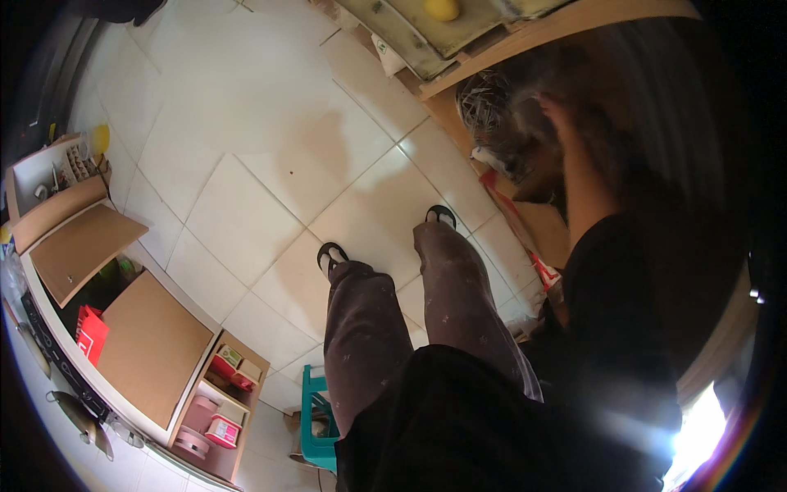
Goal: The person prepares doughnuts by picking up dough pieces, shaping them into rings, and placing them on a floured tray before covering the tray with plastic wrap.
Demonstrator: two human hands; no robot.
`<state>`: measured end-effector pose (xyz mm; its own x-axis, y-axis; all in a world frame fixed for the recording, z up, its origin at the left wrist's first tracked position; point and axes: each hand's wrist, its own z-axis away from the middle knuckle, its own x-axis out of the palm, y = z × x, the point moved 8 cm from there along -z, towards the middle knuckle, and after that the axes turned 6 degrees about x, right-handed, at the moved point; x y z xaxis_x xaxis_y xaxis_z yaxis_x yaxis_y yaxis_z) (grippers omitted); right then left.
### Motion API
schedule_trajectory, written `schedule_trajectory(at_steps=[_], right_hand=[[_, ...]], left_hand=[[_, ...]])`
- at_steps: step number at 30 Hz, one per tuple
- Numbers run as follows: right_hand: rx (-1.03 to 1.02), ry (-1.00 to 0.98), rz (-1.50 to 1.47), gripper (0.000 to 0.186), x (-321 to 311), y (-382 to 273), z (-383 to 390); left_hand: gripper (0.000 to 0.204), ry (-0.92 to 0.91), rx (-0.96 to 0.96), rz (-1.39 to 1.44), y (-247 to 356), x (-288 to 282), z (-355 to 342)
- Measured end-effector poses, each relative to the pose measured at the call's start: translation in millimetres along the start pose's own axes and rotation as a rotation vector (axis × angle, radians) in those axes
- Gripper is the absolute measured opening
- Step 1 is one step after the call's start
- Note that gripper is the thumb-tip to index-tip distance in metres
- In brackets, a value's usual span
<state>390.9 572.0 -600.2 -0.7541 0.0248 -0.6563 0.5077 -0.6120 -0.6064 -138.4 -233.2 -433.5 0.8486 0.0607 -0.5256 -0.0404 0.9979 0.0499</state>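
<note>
My right arm stretches into a dark space under a wooden-edged counter (566, 45) at the right. At its end, my right hand (559, 115) is beside a pale, blurred, crumpled thing, perhaps plastic, and I cannot make out whether the fingers grip it. Just left of the hand lies a tangled, shiny dark bundle (485, 102), whose kind is unclear. Below that bundle is a small white object (485, 156). A cardboard box (541, 230) with a red and white edge stands nearer to me. My left hand is out of the picture.
A yellow round fruit (443, 9) lies on the counter's stained surface. At the left, a cabinet door (86, 246) hangs open beside a red bag (92, 334). Open shelves hold pink containers (193, 443). A teal stool (318, 418) stands by my left leg on the tiled floor (238, 221).
</note>
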Motion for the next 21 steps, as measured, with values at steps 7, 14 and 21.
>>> schedule_trajectory(at_steps=[7, 14, 21], right_hand=[[-0.371, 0.315, -0.203, 0.015, 12.9, -67.9, 289.5], [-0.537, -0.537, -0.044, 0.02, 89.7, -131.7, 557.5], [-0.491, -0.572, -0.31, 0.019, 100.6, -180.2, 622.4]], left_hand=[[0.025, 0.214, 0.399, 0.108, 123.2, -89.7, -37.8], [0.05, -0.664, 0.799, 0.581, 390.4, -51.6, 70.2], [0.036, -0.362, 1.096, 0.158, 425.9, -57.3, 78.5]])
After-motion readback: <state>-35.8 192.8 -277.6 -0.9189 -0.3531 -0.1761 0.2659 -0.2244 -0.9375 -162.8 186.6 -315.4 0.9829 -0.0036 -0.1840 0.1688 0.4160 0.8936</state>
